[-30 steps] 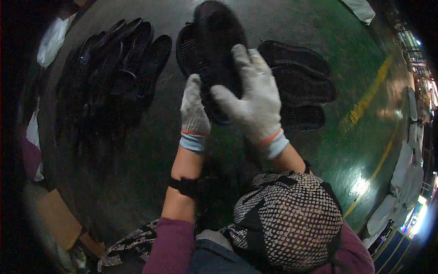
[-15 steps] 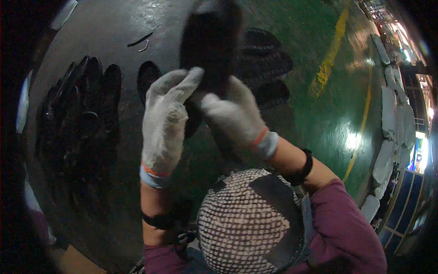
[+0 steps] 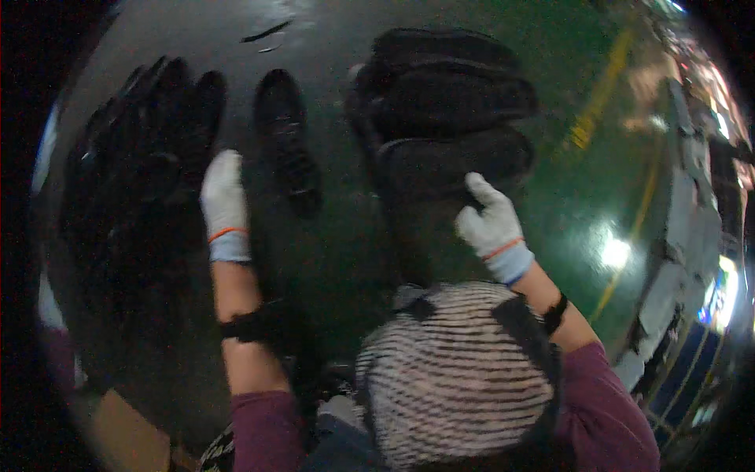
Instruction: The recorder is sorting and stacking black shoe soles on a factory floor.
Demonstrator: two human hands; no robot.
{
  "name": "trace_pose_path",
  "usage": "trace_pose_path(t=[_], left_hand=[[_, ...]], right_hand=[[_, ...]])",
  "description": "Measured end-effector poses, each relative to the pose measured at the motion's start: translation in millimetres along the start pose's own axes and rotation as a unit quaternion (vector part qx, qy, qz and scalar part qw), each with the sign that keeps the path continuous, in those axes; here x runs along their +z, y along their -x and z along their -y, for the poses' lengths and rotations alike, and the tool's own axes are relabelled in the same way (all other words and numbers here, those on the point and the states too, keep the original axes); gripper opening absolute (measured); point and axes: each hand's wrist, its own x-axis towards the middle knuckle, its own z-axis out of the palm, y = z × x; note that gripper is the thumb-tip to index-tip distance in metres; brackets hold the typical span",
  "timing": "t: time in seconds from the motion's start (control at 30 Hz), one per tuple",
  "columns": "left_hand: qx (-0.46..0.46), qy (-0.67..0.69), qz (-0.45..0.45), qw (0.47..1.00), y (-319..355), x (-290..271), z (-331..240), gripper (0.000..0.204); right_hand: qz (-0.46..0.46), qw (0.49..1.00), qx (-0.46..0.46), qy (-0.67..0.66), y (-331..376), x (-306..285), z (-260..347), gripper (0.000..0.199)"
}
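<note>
My left hand [image 3: 226, 197], in a white knit glove, lies beside a heap of black shoe soles [image 3: 169, 134] on the left. Its fingers look stretched out, and nothing shows in them. On the right, my gloved right hand [image 3: 494, 224] has thumb and forefinger apart, close to the near edge of a black sole [image 3: 456, 161]. Whether it touches that sole is unclear. Further black soles [image 3: 448, 94] lie just beyond, overlapping one another. Between the hands a single long, dark sole [image 3: 285, 134] lies lengthwise on the floor.
The floor [image 3: 574, 197] is green with a yellow line [image 3: 602, 90]. A thin black strip [image 3: 266, 31] lies at the far side. Pale bundles [image 3: 668, 236] line the right edge. Black-and-white patterned cloth [image 3: 456, 370] is close below, and a cardboard piece [image 3: 130, 429] sits lower left.
The black sole held up in both hands has left them; another sole now shows nearest in the right group. My hands have parted, left toward the heap, right toward that group.
</note>
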Motion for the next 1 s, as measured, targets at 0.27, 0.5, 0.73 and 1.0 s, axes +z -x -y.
trace_pose_path(t=[0.27, 0.5, 0.73, 1.0], left_hand=[[-0.175, -0.085, -0.181, 0.964, -19.4, 31.2, 25.6, 0.031], [-0.088, -0.114, -0.312, 0.939, -43.2, 12.1, 5.2, 0.021], [0.101, -0.399, -0.307, 0.858, -82.7, -75.2, 23.7, 0.02], [-0.345, -0.374, -0.168, 0.845, -123.1, -249.5, 96.6, 0.056]], right_hand=[[0.065, 0.907, 0.309, -0.279, -21.4, -52.2, 15.9, 0.039], [0.199, 0.907, 0.317, 0.194, -35.8, -118.8, -20.3, 0.021], [0.427, 0.768, 0.183, 0.441, -3.7, -118.5, 2.1, 0.027], [0.432, 0.762, 0.211, 0.434, 18.4, -102.6, 140.4, 0.033]])
